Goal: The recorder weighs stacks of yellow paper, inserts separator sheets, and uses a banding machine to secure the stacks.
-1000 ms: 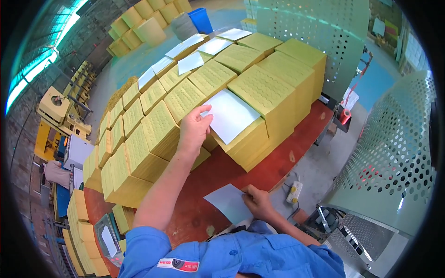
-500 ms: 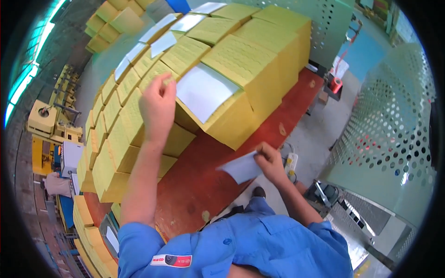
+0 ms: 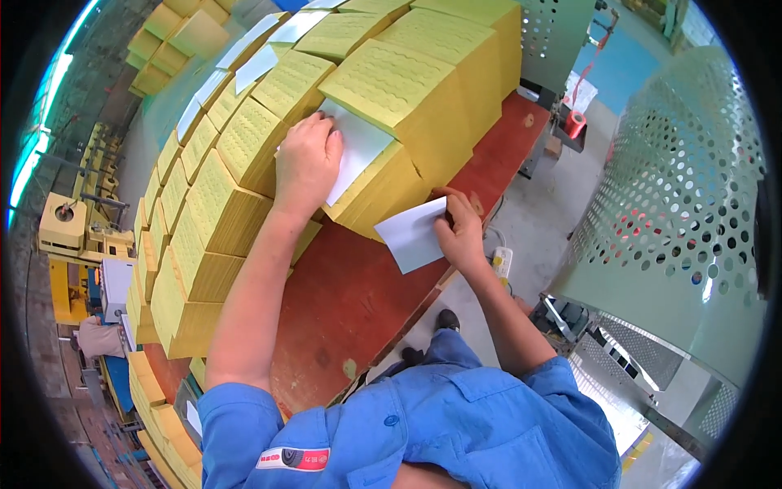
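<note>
Rows of tall yellow paper stacks (image 3: 236,204) stand on a red table (image 3: 358,293). My left hand (image 3: 307,159) lies flat on a white sheet (image 3: 358,151) that tops one yellow stack (image 3: 383,191). My right hand (image 3: 460,232) pinches a second white sheet (image 3: 411,236) by its right edge, holding it just in front of that stack's side, above the table. A taller yellow stack (image 3: 423,90) stands right behind.
More white sheets (image 3: 257,49) lie on stacks farther back. A perforated green metal guard (image 3: 676,187) curves at the right. A red tape roll (image 3: 575,124) sits near a machine. Yellow stacks (image 3: 147,399) and a yellow machine (image 3: 69,236) stand at the left.
My left hand slid from the stack's edge onto the white sheet on top. My right hand raised its white sheet from low by my body up to the stack's side.
</note>
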A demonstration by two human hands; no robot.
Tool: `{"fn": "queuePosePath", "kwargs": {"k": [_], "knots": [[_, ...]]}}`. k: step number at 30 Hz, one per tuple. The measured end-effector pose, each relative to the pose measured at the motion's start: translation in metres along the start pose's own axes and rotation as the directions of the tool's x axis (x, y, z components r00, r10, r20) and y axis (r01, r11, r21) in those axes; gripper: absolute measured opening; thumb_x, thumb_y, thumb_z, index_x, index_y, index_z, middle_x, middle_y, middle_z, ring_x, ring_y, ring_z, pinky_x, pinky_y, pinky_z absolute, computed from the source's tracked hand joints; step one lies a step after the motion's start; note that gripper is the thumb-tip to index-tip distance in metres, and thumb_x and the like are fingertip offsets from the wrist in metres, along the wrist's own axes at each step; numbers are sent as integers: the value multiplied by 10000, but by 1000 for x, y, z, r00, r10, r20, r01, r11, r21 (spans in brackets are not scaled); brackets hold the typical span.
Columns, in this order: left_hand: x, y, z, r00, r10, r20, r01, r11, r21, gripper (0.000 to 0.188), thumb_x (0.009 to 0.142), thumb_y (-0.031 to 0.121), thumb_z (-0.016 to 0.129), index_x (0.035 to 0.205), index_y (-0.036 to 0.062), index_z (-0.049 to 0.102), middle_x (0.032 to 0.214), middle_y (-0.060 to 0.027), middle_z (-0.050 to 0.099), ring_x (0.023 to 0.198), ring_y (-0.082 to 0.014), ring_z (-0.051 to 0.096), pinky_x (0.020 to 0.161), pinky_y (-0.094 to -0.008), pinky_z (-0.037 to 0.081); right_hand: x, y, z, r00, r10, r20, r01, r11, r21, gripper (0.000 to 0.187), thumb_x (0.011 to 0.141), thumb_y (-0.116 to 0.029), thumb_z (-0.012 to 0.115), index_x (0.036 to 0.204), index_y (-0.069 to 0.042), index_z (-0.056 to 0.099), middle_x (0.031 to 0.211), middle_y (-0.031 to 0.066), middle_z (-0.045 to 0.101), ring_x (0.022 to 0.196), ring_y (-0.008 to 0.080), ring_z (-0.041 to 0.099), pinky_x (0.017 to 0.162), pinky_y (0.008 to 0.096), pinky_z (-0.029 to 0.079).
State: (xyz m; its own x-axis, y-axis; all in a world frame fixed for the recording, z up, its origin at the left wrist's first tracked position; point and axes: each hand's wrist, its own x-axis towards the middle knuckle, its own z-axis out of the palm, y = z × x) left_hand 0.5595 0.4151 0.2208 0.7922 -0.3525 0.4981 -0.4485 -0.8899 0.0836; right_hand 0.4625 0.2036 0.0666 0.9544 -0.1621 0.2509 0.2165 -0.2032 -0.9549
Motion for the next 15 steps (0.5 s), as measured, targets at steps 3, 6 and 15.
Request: {"fn": "queuePosePath", "kwargs": {"k": [3, 6, 15], "knots": [[-2, 3, -5, 999, -38, 37, 40, 997, -72, 284, 902, 171, 561, 1088, -22, 655, 1175, -211, 638, 1085, -365, 599, 942, -426, 473, 1, 2, -6, 997, -74, 17, 75, 996, -48, 287, 742, -20, 492, 1000, 7, 614, 1025, 117, 633, 868, 259, 593, 949, 387, 377], [-20, 12, -23, 998, -15, 62, 24, 989, -143, 286, 883, 152, 573, 1099, -17, 651, 1178, -215, 637, 1107, -369, 593, 954, -429, 469, -10, 3, -26, 989, -4, 145, 10, 999, -39, 248, 759, -23, 501, 979, 14, 609, 995, 117, 645, 851, 229, 609, 882, 364, 430], [-109, 62, -110, 918, 287, 273, -183, 919, -351, 343, 805, 18, 609, 1144, 7, 656, 1305, -200, 572, 1244, -383, 514, 1040, -447, 410, -136, 25, -41, 654, 551, 518, -687, 146, 712, 55, 769, -61, 600, 773, -35, 552, 1174, 184, 613, 1093, 319, 601, 949, 492, 471]]}}
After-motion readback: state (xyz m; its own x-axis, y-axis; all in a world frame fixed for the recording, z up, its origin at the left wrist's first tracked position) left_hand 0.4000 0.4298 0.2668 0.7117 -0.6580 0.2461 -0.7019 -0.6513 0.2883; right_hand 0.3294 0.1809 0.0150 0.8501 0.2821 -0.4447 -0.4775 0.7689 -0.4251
